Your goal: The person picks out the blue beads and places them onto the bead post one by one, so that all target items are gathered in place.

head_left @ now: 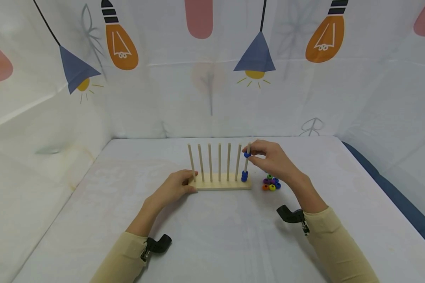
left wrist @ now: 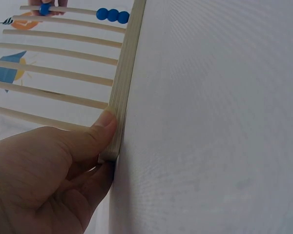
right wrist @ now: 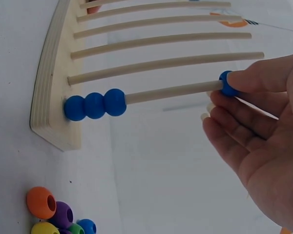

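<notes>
- Pale wood forms the rack (head_left: 221,187), a flat base with a row of seven upright pegs, standing on the white-covered surface (head_left: 212,236) in front of the person.
- The left hand (head_left: 173,186) grips the rack at the left end of its base, thumb and fingers clamped on the wood beside the leftmost peg (head_left: 191,162).
- The right hand (head_left: 274,160) is raised at the rightmost peg (right wrist: 173,92), its thumb and a finger pinching a blue bead (head_left: 247,155); the remaining fingers are held loosely apart from the bead.
- This pinched bead is around the rightmost peg, high up, with the peg's tip showing above it in the head view.
- Three more blue beads (right wrist: 94,105) are stacked on that same peg, touching one another, the lowest down at the base; a bare stretch of peg separates them from the pinched one.
- The other six pegs carry no beads.
- Loose beads (head_left: 272,188) in orange, yellow, purple, green and blue lie in a cluster on the surface, just beside the rack's right end, below the right hand.
- Behind the surface hangs a white backdrop (head_left: 170,98) printed with orange bulbs and blue lamps.
- Beige sleeves (head_left: 336,239) cover both forearms, a black device (head_left: 290,214) at each wrist.
</notes>
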The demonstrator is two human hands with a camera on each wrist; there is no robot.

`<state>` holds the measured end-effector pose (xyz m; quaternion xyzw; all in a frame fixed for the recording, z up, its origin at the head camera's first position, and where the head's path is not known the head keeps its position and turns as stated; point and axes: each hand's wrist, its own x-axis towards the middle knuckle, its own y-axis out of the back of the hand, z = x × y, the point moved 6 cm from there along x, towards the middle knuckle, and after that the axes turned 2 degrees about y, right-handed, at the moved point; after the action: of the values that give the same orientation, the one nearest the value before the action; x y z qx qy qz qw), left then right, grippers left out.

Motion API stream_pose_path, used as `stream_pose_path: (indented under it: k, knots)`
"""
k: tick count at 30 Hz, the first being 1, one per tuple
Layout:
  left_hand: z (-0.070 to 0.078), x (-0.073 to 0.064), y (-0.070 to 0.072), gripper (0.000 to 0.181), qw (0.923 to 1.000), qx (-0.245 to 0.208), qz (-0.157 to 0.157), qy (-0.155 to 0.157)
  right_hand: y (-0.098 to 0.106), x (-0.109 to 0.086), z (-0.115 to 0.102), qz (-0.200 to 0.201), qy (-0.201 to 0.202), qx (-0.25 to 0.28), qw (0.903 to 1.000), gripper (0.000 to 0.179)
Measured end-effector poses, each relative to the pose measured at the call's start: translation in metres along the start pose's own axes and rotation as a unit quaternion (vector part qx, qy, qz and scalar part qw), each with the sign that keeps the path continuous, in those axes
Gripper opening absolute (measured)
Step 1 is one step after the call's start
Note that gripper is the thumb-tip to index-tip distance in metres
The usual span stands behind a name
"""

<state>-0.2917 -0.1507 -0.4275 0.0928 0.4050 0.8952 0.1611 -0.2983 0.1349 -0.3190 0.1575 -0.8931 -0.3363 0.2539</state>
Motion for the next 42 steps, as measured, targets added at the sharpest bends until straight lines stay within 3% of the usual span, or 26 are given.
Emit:
stream_pose_path:
  k: [42]
  knots:
    - [0.0, 0.0, 0.0, 0.049, 1.0, -0.007, -0.002, 0.006, -0.012, -0.001, 0.01, -0.052, -0.014, -0.033, 0.998, 0.018]
